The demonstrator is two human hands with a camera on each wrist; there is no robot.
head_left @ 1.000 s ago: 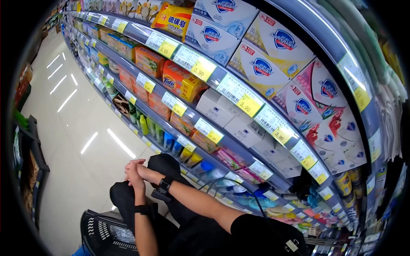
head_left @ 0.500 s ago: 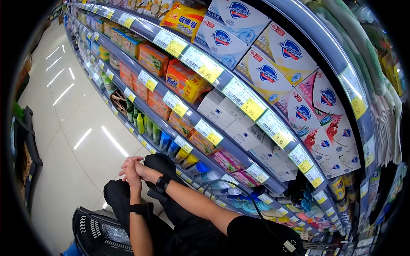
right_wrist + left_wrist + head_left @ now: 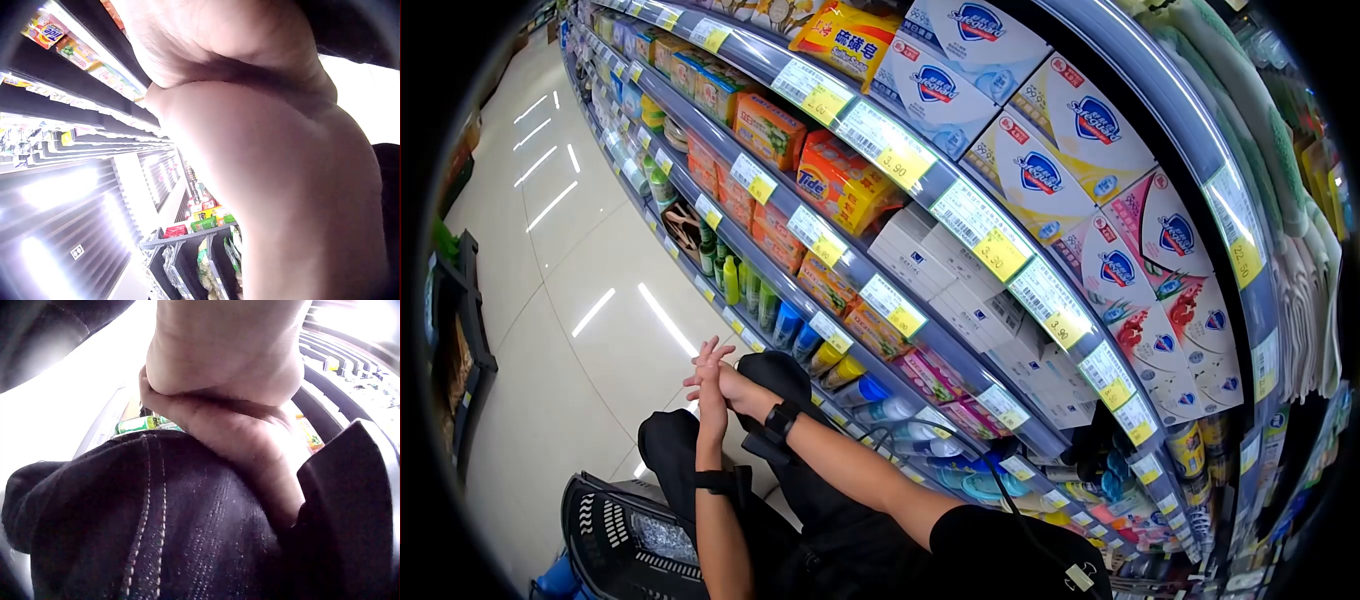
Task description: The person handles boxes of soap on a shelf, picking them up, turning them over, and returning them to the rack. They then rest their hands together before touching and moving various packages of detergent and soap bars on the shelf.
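Fingers: more straight and more spread than half a second ago, when they are folded together.
Left hand: relaxed, with fingers extended; its palm side touches the other hand.
Right hand: also relaxed; it crosses the left hand, and its fingertips show on the far side. Where both palms meet is hidden.
Trousers: black; the knees are just beside the hands. From the left wrist, this cloth with pale double seam lies under them.
Bands: one black band on the left wrist, one dark watch-like device on the right.
Basket: black and slotted, on the floor near the left leg.
Shelf: beside the person, it carries the Tide pack and Safeguard boxes, well apart from both hands.
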